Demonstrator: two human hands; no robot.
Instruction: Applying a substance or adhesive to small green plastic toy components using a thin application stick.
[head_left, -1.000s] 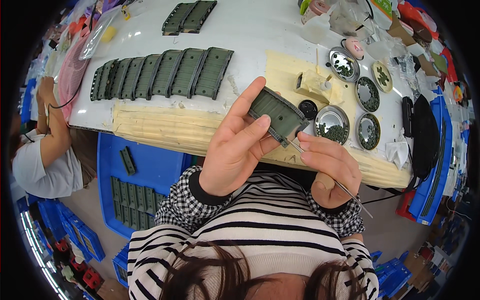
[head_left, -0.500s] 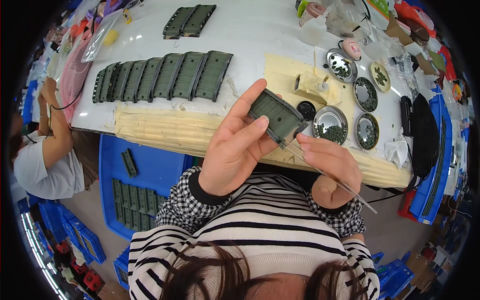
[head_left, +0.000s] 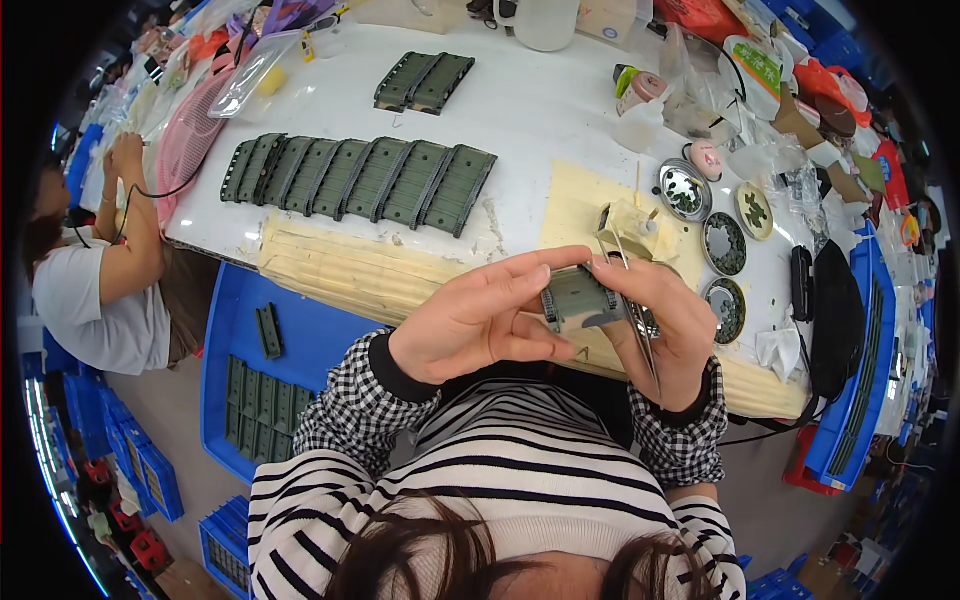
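Note:
My left hand (head_left: 470,318) is closed on the edges of a small dark green ribbed, curved panel (head_left: 578,298) with camouflage patches, above the table's near edge. My right hand (head_left: 672,312) has metal tweezers (head_left: 642,340) gripped across its fingers, tips pointing away from me. Its fingertips touch the right end of that same panel. Beyond my hands is a yellowish block (head_left: 632,222) on a masking-taped patch. Round metal dishes of small dark green parts stand to the right, among them one dish (head_left: 723,243) and a nearer one (head_left: 725,310), with another partly behind my right hand.
A row of joined green panels (head_left: 365,182) lies on the white table (head_left: 340,95), with a separate pair (head_left: 425,82) behind. At lower left a blue tray (head_left: 300,325) contains more panels. A co-worker (head_left: 105,290) sits at the left. Bags and containers crowd the far right.
The panel has turned and come nearer me, its far face tipped. My right hand has swung the tweezers upright and moved its fingertips onto the panel. The view has shifted slightly.

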